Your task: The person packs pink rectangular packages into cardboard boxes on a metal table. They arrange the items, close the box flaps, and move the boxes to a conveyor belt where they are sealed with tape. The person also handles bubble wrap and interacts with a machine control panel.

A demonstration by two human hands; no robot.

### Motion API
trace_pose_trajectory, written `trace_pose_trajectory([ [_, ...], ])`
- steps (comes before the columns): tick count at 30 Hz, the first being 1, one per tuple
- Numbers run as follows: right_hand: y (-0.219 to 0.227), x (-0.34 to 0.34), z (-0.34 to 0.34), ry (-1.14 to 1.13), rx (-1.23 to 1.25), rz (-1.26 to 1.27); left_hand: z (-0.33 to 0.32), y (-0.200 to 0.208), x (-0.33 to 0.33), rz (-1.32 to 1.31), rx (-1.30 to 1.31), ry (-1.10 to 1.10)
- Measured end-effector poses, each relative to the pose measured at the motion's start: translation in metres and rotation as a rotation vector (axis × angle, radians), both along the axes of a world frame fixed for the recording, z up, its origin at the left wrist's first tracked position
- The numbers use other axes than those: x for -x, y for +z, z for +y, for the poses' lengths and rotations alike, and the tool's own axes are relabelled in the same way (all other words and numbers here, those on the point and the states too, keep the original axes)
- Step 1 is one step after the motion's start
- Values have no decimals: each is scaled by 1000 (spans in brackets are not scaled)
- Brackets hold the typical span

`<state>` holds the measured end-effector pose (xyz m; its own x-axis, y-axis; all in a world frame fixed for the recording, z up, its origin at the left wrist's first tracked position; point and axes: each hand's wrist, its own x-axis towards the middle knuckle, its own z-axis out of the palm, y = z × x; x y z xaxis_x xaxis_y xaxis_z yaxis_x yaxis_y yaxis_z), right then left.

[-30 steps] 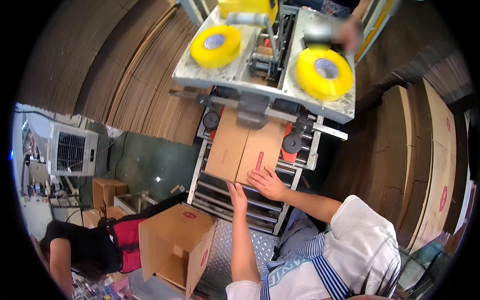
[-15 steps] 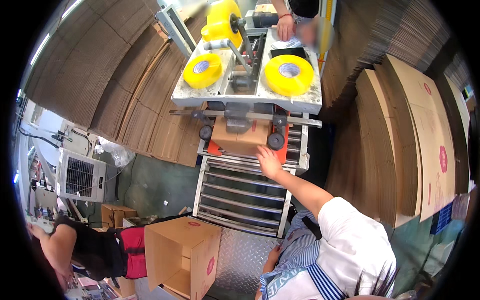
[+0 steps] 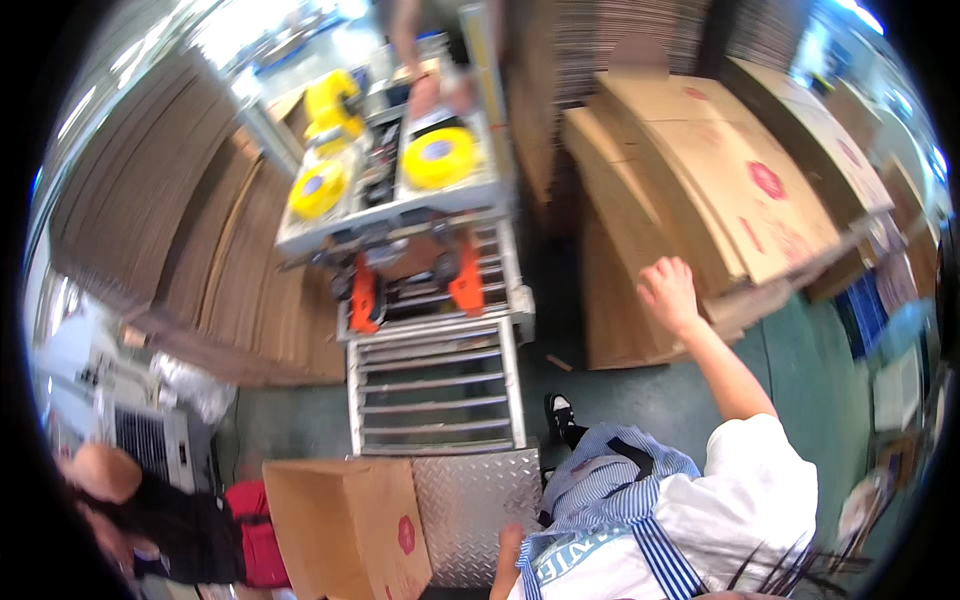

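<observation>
My right hand point(image 3: 667, 292) is raised beside a stack of flattened brown cartons point(image 3: 735, 190), its fingers loosely bent and apart, with nothing visible in them. Whether it touches the cardboard, I cannot tell. Low in front of my striped apron, my left hand point(image 3: 509, 542) is by the diamond-plate metal surface point(image 3: 480, 500); its fingers do not show clearly. Left of that plate stands an open-topped carton point(image 3: 345, 505). A brown carton point(image 3: 405, 257) sits within the carton-taping machine point(image 3: 390, 222), mostly hidden, behind orange guides point(image 3: 466, 280).
A roller conveyor point(image 3: 435, 385) leads to the machine, which carries yellow tape rolls point(image 3: 440, 158). Tall flattened-carton stacks point(image 3: 150, 190) line the left. One person's arm point(image 3: 405, 35) reaches in beyond the machine; another person in black point(image 3: 185, 520) is at lower left.
My right hand has left the carton at the machine and swung right to the flattened cartons. That carton has gone deeper into the machine. The whole view has turned right.
</observation>
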<state>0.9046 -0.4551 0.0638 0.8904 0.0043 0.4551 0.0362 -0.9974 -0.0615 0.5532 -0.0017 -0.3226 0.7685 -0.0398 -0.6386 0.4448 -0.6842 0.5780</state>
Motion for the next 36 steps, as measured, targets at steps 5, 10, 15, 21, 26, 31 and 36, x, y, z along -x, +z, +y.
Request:
trace_pose_trajectory([
  [5,67,58,-112,-229,151,-1,-16,-24,9,-85,-7,-275],
  [10,81,99,-165,-98,179,148,-16,-42,-18,-271,47,-355],
  [15,67,98,-218,-122,231,-209,-65,-21,-68,45,301,324],
  [21,116,84,-255,-75,-175,-656,-158,87,-134,126,544,658],
  [26,210,155,-224,258,-14,-805,-198,231,-155,-274,741,746],
  [31,231,162,-181,830,-76,-887,-196,339,-147,-1013,-216,524],
  [36,209,110,-96,1080,-663,-180,-127,350,-80,-1424,-614,579],
])
